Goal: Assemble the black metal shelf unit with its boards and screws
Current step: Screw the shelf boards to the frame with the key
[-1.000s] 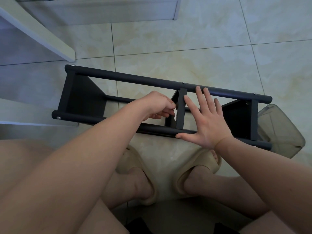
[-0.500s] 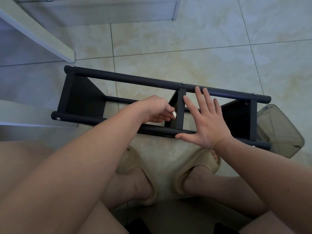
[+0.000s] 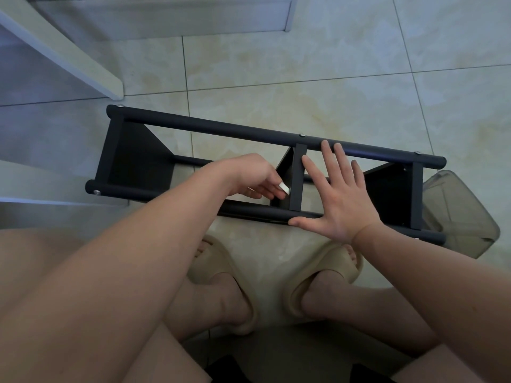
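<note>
while the shelf unit (image 3: pixel 193 128) lies sideways on the floor (image 3: pixel 304 78), the left hand (image 3: pixel 249 175) pinches a small silvery tool (image 3: pixel 284 187) at the middle board (image 3: pixel 298 178); right hand (image 3: pixel 340 200), fingers flat, braces it; screw-tightening step, next likely needing steady turns

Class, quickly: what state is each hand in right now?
Left hand: pinching a small pale object by the middle board.
Right hand: open, flat on the shelf frame.

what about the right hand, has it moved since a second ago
No. The right hand stays flat on the shelf frame, thumb on the near rail, just right of the middle crossbar.
</note>
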Available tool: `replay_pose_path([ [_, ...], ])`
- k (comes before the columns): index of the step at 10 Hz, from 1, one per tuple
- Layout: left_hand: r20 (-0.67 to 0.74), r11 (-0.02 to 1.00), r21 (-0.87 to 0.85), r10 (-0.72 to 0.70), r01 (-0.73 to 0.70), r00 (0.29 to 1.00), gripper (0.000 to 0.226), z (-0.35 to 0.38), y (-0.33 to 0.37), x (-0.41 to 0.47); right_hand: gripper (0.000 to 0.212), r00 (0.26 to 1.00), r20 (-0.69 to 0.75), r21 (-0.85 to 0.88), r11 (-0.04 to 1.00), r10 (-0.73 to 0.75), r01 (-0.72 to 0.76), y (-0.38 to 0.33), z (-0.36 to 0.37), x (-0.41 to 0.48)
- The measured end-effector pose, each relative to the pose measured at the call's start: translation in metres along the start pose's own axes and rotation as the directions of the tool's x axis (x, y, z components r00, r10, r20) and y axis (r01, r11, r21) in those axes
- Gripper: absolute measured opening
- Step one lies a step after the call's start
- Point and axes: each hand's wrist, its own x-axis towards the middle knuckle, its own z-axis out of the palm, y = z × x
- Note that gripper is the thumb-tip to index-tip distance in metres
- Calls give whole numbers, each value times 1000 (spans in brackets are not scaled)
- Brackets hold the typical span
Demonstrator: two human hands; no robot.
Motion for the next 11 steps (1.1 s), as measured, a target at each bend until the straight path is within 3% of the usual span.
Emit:
replay_pose_path([
  [5,111,955,289,33,-64,993,22,-10,0,-10,116,1000,8,6,1000,4,-4,-1,-1,0],
  [11,82,883,469,-17,-24,996,21,-4,3,-9,117,999,30,11,1000,15,-16,-2,-3,0],
])
